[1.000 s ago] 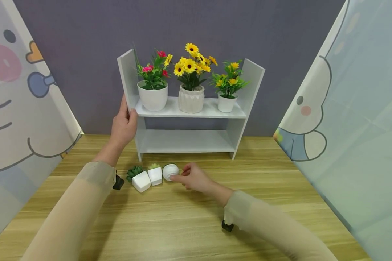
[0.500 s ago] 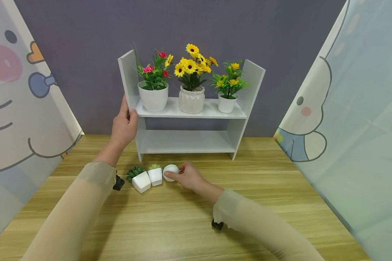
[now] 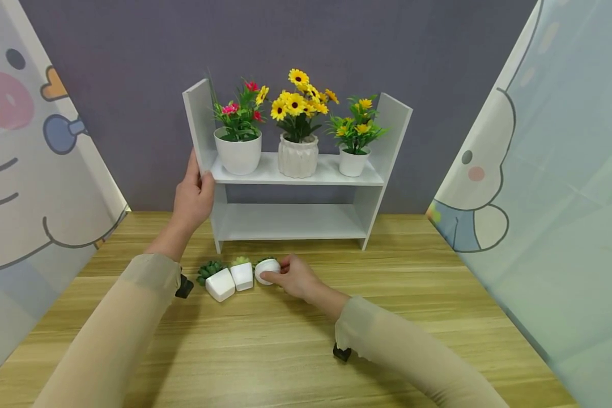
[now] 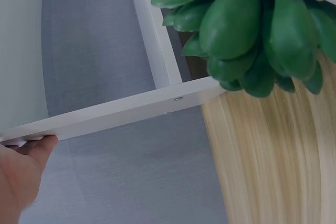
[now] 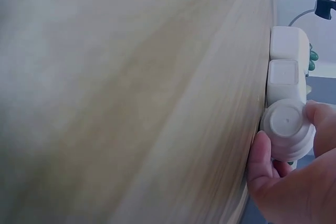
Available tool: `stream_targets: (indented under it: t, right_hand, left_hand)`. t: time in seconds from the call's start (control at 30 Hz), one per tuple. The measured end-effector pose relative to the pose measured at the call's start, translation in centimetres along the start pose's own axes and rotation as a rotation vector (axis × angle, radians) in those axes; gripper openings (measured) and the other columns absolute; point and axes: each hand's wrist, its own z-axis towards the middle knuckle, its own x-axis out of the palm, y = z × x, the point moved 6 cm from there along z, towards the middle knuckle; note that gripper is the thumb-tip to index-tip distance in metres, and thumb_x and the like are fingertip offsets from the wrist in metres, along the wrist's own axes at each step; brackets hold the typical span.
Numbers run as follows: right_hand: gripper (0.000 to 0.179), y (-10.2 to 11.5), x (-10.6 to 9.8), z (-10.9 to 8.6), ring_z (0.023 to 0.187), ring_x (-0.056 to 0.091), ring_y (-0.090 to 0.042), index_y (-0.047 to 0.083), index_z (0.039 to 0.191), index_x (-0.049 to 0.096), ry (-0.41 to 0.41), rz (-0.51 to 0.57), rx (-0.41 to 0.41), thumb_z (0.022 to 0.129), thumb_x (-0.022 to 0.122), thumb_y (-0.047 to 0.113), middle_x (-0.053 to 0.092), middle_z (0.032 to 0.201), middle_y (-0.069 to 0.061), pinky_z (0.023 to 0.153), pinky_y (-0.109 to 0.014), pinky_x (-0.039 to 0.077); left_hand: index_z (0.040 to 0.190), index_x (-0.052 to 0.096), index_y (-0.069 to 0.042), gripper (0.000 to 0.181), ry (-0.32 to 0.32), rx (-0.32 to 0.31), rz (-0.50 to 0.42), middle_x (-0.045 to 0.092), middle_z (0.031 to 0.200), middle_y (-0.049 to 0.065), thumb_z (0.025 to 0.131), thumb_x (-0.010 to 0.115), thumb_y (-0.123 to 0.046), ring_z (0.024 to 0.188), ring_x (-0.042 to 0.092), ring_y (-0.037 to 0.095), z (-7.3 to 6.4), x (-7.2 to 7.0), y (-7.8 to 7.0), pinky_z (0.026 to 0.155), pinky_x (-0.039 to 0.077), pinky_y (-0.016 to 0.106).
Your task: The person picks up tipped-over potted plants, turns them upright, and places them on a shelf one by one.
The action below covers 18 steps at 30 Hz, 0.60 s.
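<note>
My left hand [image 3: 192,199] grips the left side panel of a white two-tier shelf [image 3: 293,222], thumb in front and fingers around the outer side. Low on the table, my right hand [image 3: 301,279] pinches a small round ribbed white pot [image 5: 286,121] between thumb and fingers. That pot lies tipped on its side, its base facing me, and its plant is mostly hidden. Left of it lie two more tipped white pots, a middle one [image 3: 242,276] with a pale green succulent and an outer one [image 3: 220,284] with a dark green succulent [image 4: 231,24].
On the upper shelf stand a pot of red flowers [image 3: 238,153], a ribbed pot of yellow daisies [image 3: 298,156] and a smaller pot of yellow flowers [image 3: 354,161]. A wood-grain table [image 3: 265,351] lies beneath. A grey wall [image 3: 438,68] rises behind the shelf, with printed cloth panels at both sides.
My right hand has moved slightly left and closed its thumb and fingers on the round pot, which has shifted very little. The left hand keeps its grip on the shelf.
</note>
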Motion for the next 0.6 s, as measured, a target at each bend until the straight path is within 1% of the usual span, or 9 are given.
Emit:
stream_targets:
  t: [0.17,0.33,0.43,0.5,0.6]
  right_hand:
    - [0.052,-0.05,-0.21,-0.15,0.087,0.069,-0.019,-0.005,0.126,0.062,0.019,0.041,-0.029,0.094,0.089,0.025,0.072,0.111,-0.016,0.073,-0.029,0.060]
    - [0.054,0.00,-0.49,-0.34,0.098,0.068,-0.021,-0.006,0.129,0.062,0.033,0.013,-0.067,0.092,0.091,0.021,0.071,0.116,-0.016,0.084,-0.032,0.061]
    - [0.053,-0.06,-0.57,-0.51,0.105,0.069,-0.022,-0.005,0.130,0.061,0.059,0.027,-0.088,0.092,0.091,0.017,0.071,0.121,-0.017,0.088,-0.033,0.060]
    - [0.052,-0.15,-0.58,-0.58,0.108,0.069,-0.023,-0.005,0.130,0.059,0.083,0.057,-0.097,0.092,0.090,0.013,0.069,0.124,-0.018,0.089,-0.033,0.060]
    - [0.051,-0.37,-0.63,-0.62,0.109,0.069,-0.024,-0.003,0.130,0.057,0.106,0.092,-0.097,0.092,0.089,0.008,0.068,0.126,-0.019,0.086,-0.031,0.060]
  left_hand:
    - [0.176,0.001,-0.049,0.069,-0.003,-0.001,0.002,0.039,0.177,0.012,0.115,0.033,-0.043,0.149,0.053,0.050,0.06,0.04,0.15,0.115,0.044,0.075]
    - [0.175,0.001,-0.050,0.069,-0.004,-0.002,-0.002,0.039,0.177,0.011,0.115,0.033,-0.043,0.151,0.052,0.049,0.11,0.05,0.24,0.116,0.044,0.074]
    - [0.175,0.001,-0.051,0.069,-0.003,0.000,0.001,0.039,0.177,0.011,0.115,0.033,-0.043,0.150,0.053,0.050,0.10,0.08,0.26,0.115,0.045,0.074]
    - [0.175,0.001,-0.050,0.069,-0.003,0.000,0.002,0.039,0.177,0.011,0.115,0.033,-0.043,0.149,0.053,0.050,0.07,0.07,0.22,0.115,0.045,0.074]
    - [0.176,0.001,-0.049,0.069,-0.003,0.001,0.000,0.039,0.177,0.011,0.115,0.034,-0.042,0.150,0.053,0.050,0.06,0.04,0.22,0.115,0.045,0.075]
